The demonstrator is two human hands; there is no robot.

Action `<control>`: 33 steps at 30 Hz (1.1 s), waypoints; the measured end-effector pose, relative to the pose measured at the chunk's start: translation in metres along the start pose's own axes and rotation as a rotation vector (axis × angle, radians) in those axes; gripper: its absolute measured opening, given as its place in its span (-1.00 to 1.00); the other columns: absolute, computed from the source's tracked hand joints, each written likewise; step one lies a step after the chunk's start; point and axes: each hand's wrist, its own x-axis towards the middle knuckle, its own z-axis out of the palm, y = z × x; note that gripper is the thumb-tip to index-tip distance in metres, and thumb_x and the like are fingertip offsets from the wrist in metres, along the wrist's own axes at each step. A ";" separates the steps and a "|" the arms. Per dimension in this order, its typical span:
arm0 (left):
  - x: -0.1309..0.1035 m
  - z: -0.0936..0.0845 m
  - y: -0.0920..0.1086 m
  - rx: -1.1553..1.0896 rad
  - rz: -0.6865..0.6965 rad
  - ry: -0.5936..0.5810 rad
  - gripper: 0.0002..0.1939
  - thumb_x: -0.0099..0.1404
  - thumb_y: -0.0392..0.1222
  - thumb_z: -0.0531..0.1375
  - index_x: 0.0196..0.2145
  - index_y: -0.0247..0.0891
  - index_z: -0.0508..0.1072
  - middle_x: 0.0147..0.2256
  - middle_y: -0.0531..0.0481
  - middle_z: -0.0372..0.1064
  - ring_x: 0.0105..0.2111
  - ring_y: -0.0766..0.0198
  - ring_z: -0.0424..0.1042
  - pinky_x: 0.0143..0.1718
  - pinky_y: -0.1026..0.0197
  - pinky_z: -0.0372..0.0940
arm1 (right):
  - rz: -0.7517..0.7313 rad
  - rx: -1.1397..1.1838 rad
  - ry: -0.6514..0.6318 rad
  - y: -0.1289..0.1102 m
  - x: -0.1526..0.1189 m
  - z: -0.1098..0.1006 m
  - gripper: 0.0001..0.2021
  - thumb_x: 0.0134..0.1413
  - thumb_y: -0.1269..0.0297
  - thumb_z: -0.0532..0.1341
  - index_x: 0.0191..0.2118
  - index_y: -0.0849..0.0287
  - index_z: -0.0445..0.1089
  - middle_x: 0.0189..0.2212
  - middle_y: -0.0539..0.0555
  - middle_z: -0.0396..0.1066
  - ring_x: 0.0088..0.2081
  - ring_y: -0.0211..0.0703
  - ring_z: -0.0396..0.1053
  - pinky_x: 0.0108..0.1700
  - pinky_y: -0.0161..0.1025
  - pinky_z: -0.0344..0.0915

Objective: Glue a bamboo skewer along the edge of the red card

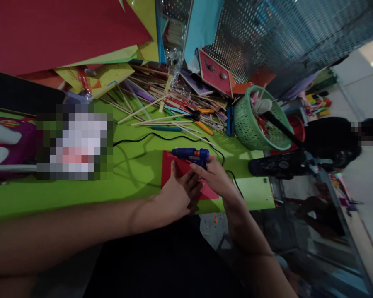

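While the right hand (216, 176) is closed around the handle of a blue glue gun (190, 155), the left hand (175, 192) lies over a red sheet (167, 170) with its thumb and fingers apart; whether its fingertips pinch anything cannot be told. The one glue gun is above the red sheet, its nozzle toward the left, both near the front edge of the green table (136, 178). Counting the rest: one pair of pliers (194, 116) with two orange handles, one green basket (247, 124) beyond the right hand, and one red six-sided board (216, 72) bearing two round knobs. Thin wooden sticks (143, 111) are heaped behind the pliers, too many to count. Black cord (133, 141) crosses the table between the sticks and the hands.
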 end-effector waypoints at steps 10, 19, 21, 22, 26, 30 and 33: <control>0.001 0.002 0.000 -0.033 -0.009 -0.025 -0.44 0.39 0.12 0.12 0.27 -0.09 0.40 0.33 -0.16 0.30 0.35 -0.20 0.16 0.39 -0.44 -0.20 | -0.018 0.034 -0.007 -0.001 0.003 0.002 -0.61 0.29 -0.02 0.21 0.00 0.14 0.57 -0.12 0.12 0.62 -0.11 0.00 0.55 -0.03 -0.16 0.41; 0.001 -0.005 0.000 -0.083 -0.007 -0.078 -0.42 0.42 0.11 0.08 0.30 -0.16 0.36 0.36 -0.22 0.24 0.36 -0.16 0.15 0.39 -0.44 -0.14 | -0.018 0.028 -0.020 0.001 0.004 0.002 -0.61 0.30 -0.02 0.20 -0.05 0.17 0.58 -0.15 0.12 0.62 -0.13 -0.02 0.54 -0.05 -0.16 0.40; 0.001 -0.006 0.000 -0.085 -0.011 -0.070 -0.42 0.41 0.09 0.10 0.29 -0.16 0.37 0.35 -0.22 0.25 0.35 -0.19 0.15 0.39 -0.44 -0.16 | -0.014 0.051 -0.022 0.000 0.005 0.003 -0.60 0.30 -0.03 0.20 -0.02 0.17 0.57 -0.14 0.13 0.62 -0.13 -0.02 0.54 -0.05 -0.16 0.41; 0.001 -0.006 0.000 -0.086 -0.012 -0.067 -0.42 0.41 0.08 0.11 0.29 -0.17 0.37 0.35 -0.23 0.25 0.35 -0.21 0.14 0.39 -0.44 -0.17 | -0.013 0.057 -0.023 -0.001 0.005 0.004 -0.59 0.30 -0.04 0.20 -0.02 0.18 0.57 -0.14 0.13 0.62 -0.13 -0.02 0.54 -0.05 -0.16 0.41; 0.002 -0.006 0.000 -0.078 -0.014 -0.078 -0.44 0.43 0.08 0.08 0.29 -0.16 0.38 0.35 -0.21 0.25 0.36 -0.19 0.12 0.39 -0.44 -0.17 | 0.001 0.035 -0.023 0.000 0.005 0.003 -0.59 0.30 -0.05 0.20 -0.06 0.20 0.58 -0.17 0.13 0.62 -0.15 -0.01 0.54 -0.08 -0.17 0.40; 0.001 -0.003 0.000 -0.058 -0.008 -0.060 -0.44 0.41 0.10 0.10 0.28 -0.12 0.38 0.34 -0.18 0.27 0.35 -0.16 0.16 0.39 -0.42 -0.15 | 0.005 0.039 -0.012 0.002 0.004 0.003 -0.58 0.30 -0.05 0.20 -0.07 0.20 0.58 -0.16 0.14 0.61 -0.14 -0.01 0.54 -0.08 -0.17 0.40; 0.000 -0.003 0.000 -0.061 -0.007 -0.052 -0.43 0.40 0.10 0.11 0.28 -0.16 0.38 0.35 -0.22 0.25 0.34 -0.20 0.16 0.39 -0.45 -0.16 | 0.004 0.079 -0.017 0.001 0.005 0.005 -0.58 0.29 -0.06 0.21 -0.01 0.18 0.56 -0.14 0.13 0.61 -0.14 -0.01 0.54 -0.05 -0.16 0.40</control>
